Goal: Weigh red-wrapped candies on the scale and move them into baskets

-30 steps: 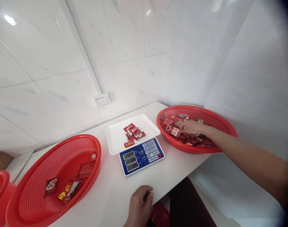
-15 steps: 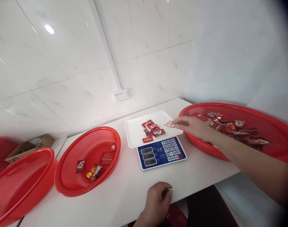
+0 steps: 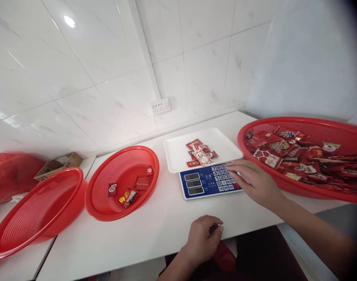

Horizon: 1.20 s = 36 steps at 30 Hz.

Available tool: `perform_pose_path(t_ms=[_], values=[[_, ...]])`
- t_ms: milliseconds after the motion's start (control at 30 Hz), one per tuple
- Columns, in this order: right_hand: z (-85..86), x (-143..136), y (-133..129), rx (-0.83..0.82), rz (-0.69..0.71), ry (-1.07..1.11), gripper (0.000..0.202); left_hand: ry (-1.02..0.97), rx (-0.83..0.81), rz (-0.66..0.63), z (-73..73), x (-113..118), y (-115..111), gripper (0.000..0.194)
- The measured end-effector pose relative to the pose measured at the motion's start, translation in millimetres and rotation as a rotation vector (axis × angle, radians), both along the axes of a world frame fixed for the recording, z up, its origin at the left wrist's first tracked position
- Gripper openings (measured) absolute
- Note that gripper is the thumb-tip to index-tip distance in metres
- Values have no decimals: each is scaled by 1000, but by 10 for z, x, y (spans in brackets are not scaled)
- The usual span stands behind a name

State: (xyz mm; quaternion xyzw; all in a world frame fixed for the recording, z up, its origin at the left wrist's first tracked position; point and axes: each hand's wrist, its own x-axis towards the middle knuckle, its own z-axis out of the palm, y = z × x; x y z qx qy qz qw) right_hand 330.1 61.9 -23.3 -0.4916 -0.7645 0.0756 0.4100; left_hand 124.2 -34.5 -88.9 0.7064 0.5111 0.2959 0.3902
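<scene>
My right hand (image 3: 254,180) hovers over the right side of the blue keypad of a digital scale (image 3: 207,181), fingers stretched out and holding nothing. On the scale's white tray (image 3: 178,156) lies a small pile of red snack packets (image 3: 196,144), with a cream-and-red packet (image 3: 203,156) on top. My left hand (image 3: 205,238) rests at the table's front edge, fingers loosely curled, with nothing visible in them. To the right, a large red basket (image 3: 254,127) holds many packets, mostly red.
Left of the scale, a red basket (image 3: 92,203) holds several packets. Another red basket (image 3: 75,218) stands tilted farther left, before an open cardboard box (image 3: 59,164) and a red bag (image 3: 14,171). A socket (image 3: 160,106) is on the tiled wall behind.
My right hand let go of the cream-and-red packet onto the pile and drew back toward the keypad. My left hand stayed curled at the edge. The view shifted slightly.
</scene>
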Motion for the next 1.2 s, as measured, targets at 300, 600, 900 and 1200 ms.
perform_pose_path(t_ms=[300, 600, 900, 1200], values=[[-667, -25, -748, -546, 0, 158, 33, 53, -12, -33, 57, 24, 23, 23], [-675, -62, -535, -685, 137, 101, 32, 71, -20, -15, 70, 40, 19, 23], [-710, -25, -524, -664, 108, 166, 32, 106, -25, -6, 94, 75, 7, 22], [-707, -12, -541, -605, 144, 162, 32, 224, 476, -16, 597, -70, 571, 21]])
